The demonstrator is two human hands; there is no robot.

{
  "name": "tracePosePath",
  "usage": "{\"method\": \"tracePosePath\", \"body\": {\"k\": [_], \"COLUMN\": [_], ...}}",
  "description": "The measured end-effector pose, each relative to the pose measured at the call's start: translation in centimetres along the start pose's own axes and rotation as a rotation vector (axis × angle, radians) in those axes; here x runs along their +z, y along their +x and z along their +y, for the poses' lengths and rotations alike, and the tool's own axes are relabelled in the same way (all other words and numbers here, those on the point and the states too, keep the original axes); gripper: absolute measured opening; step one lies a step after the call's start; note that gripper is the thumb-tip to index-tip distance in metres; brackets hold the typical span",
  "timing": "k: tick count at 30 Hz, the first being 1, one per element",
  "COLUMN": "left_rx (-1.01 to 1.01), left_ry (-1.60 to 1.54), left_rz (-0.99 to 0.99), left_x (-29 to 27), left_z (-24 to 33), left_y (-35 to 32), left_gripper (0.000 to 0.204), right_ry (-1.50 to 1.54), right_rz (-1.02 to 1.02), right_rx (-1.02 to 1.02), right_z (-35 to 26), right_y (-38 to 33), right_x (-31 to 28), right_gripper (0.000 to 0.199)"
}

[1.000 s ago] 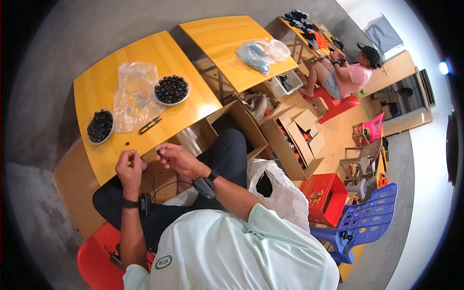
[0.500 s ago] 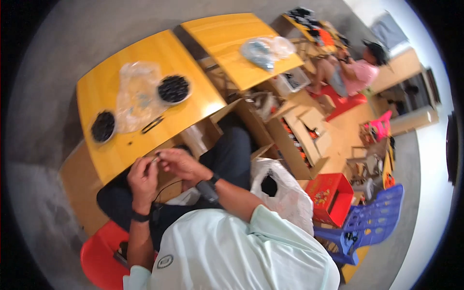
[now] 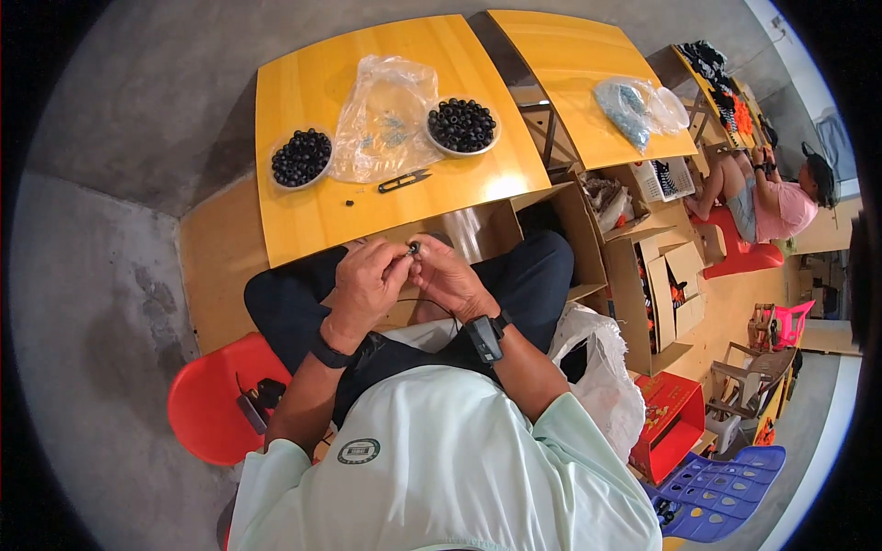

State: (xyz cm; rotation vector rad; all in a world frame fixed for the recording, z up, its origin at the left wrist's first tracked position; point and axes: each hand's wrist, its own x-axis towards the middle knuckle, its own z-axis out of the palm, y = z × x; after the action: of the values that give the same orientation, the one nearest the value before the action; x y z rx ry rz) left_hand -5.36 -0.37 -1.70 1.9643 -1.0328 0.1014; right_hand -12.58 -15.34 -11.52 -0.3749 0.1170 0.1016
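Note:
Over my lap, just off the table's front edge, my two hands meet at the fingertips. My right hand [image 3: 452, 277] is closed in a pinch on a small black bead-like piece [image 3: 414, 248]. My left hand [image 3: 366, 283] is closed too, its thumb and forefinger against that piece; anything else in them is too small to make out. On the table [image 3: 285, 225] stand a left bowl of black bead-like pieces [image 3: 301, 158] and a right one [image 3: 461, 125]. Between them lies a clear plastic bag [image 3: 354, 138] with tiny bluish bits. Black thread snips [image 3: 404, 181] and one loose black piece [image 3: 349, 203] lie nearer me.
A second table [image 3: 588, 55] holds a bag of bluish parts [image 3: 625, 108]. To my right are open cardboard boxes [image 3: 634, 303], a white sack [image 3: 611, 376], a red box [image 3: 669, 418] and a blue chair [image 3: 726, 491]. A red stool [image 3: 207, 404] is left. Another person [image 3: 781, 207] sits far right.
The view has turned left and steadied, so tables and boxes sit farther right in it. My hands stay together at the fingertips, and the black piece between them now shows clearly.

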Motion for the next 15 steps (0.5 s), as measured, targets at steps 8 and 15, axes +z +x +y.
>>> {"method": "tracePosePath", "body": {"k": [8, 15], "left_rx": [-0.019, 0.005], "left_ry": [0.065, 0.183], "left_rz": [-0.083, -0.115], "left_x": [-0.07, 0.06], "left_z": [0.2, -0.01], "left_y": [-0.14, -0.53], "left_gripper": [0.009, 0.009], "right_ry": [-0.091, -0.202], "right_rz": [0.021, 0.062], "right_rx": [0.019, 0.029], "right_z": [-0.48, -0.47], "right_y": [-0.78, -0.93], "right_x": [0.1, -0.23], "right_gripper": [0.026, 0.024]}}
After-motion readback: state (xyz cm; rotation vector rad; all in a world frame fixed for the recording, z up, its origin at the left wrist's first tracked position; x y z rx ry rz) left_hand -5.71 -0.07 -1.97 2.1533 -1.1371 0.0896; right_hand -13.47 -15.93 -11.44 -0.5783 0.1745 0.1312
